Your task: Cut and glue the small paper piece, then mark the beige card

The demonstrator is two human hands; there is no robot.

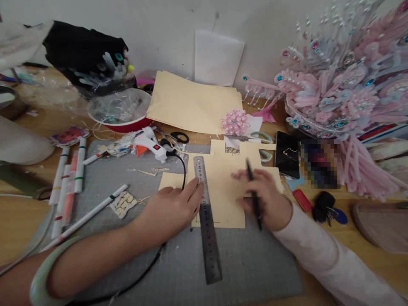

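Note:
My left hand (174, 208) lies flat on a cream paper sheet (223, 187), its fingertips pressing the left edge of a steel ruler (207, 221). The ruler runs from the sheet's upper part down onto the grey cutting mat (248, 263). My right hand (264, 195) is closed around a black pen (254, 193), held a little to the right of the ruler over the paper. A pale green bangle (44, 276) circles my left wrist.
A white glue gun (149, 144) with a black cord lies at the mat's top. White markers (68, 170) sit left, a red bowl (124, 123) behind. Larger cream sheets (191, 102), a pink pearl flower (236, 122), a pink headdress (347, 93), a phone (287, 159) and keys (325, 206) are right.

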